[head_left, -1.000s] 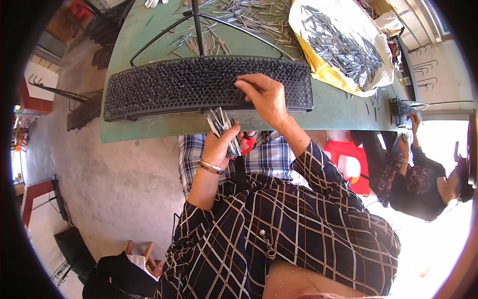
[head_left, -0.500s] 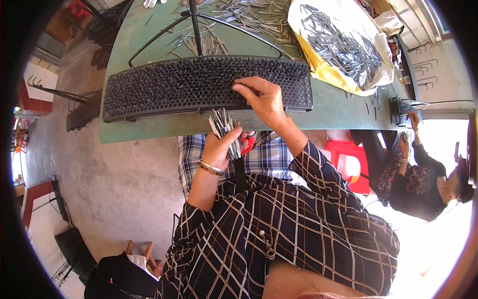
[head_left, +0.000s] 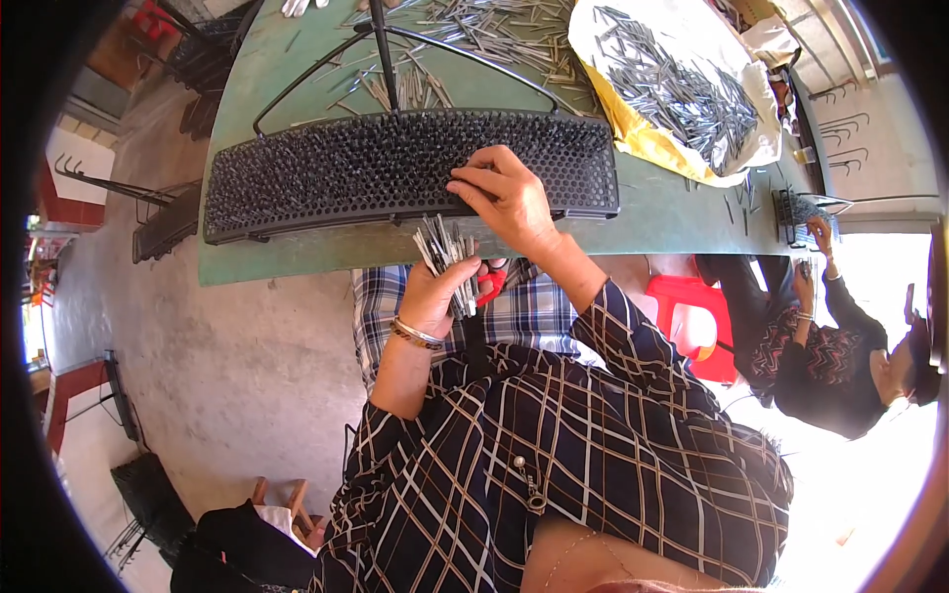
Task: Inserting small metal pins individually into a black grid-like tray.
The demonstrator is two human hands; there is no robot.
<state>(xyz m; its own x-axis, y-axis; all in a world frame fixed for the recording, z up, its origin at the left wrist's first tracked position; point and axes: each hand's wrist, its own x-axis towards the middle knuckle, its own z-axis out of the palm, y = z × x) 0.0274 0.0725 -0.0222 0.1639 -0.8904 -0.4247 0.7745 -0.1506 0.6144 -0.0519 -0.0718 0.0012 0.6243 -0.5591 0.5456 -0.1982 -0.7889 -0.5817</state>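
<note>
A long black perforated rack (head_left: pixel 341 168) lies across the near part of the green table, its many small holes largely filled with dark upright pieces, fewer toward the right end. My right hand (head_left: pixel 511 205) is over its front edge right of the middle, thumb and finger pinched together at the holes; what they hold, if anything, is too small to make out. Just below the rack, my left hand (head_left: pixel 438 294) is closed around a bundle of thin metal rods (head_left: pixel 442 240) whose ends fan upward. Something red (head_left: pixel 491 287) shows beside its fingers.
Loose rods (head_left: pixel 494 35) are scattered over the table's far side. At the right, a white and yellow sack (head_left: pixel 623 114) carries a heap of rods. Another person (head_left: pixel 825 361) works at a smaller rack near a red stool (head_left: pixel 692 306). A black frame rises behind my rack.
My right hand has shifted slightly left along the rack, still pinched. The left hand keeps its bundle in nearly the same place.
</note>
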